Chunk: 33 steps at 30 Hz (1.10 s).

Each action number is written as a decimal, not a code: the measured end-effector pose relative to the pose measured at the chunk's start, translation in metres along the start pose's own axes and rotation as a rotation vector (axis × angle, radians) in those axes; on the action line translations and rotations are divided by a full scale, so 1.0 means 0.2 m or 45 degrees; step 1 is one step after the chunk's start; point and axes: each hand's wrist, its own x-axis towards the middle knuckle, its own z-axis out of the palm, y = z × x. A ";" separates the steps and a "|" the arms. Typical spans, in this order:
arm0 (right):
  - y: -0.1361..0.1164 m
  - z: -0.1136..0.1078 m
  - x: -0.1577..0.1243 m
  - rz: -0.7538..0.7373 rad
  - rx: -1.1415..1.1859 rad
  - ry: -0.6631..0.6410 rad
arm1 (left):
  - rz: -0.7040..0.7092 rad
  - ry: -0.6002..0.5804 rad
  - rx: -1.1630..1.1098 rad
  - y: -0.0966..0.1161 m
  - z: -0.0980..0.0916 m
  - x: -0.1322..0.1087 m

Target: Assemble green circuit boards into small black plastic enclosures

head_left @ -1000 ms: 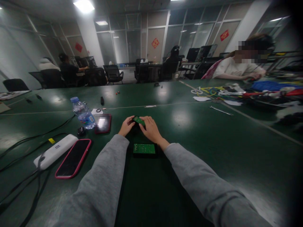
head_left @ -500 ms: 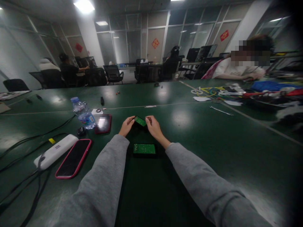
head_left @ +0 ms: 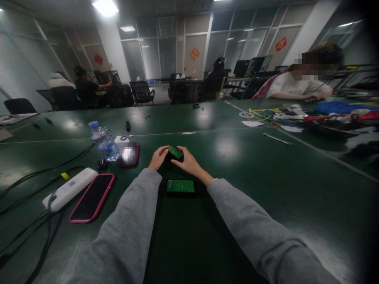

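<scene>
A green circuit board in a dark frame (head_left: 175,151) is tilted between my hands, above the green table (head_left: 242,181). My left hand (head_left: 159,157) grips its left edge, with the thumb and fingers closed on it. Around its right side, my right hand (head_left: 188,161) has the thumb at the near edge and the fingers at the far edge. A second green circuit board (head_left: 180,185) in a dark frame lies flat on the table, between my forearms and nearer to me.
Left of me are a pink-cased phone (head_left: 91,199), a white power strip (head_left: 71,189) with dark cables, a water bottle (head_left: 105,142) and a dark red-edged object (head_left: 129,154). A wrench (head_left: 277,138) lies to the right, before piled cables (head_left: 275,114). Across the table sits a person (head_left: 293,85).
My right hand has shifted left and wrapped closer around the held circuit board, its thumb now at the near edge. The other circuit board has stayed in place.
</scene>
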 end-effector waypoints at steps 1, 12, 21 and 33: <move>0.00 0.00 0.00 0.002 0.005 -0.006 | 0.007 0.003 0.008 0.00 0.00 0.00; 0.01 -0.01 0.00 0.048 -0.068 0.015 | 0.029 0.076 0.070 0.00 -0.01 -0.01; -0.03 -0.02 0.01 -0.142 -0.279 -0.021 | 0.138 0.316 0.440 0.01 -0.02 -0.03; -0.02 -0.01 0.00 -0.180 -0.281 -0.073 | 0.284 0.368 0.787 0.10 0.00 -0.07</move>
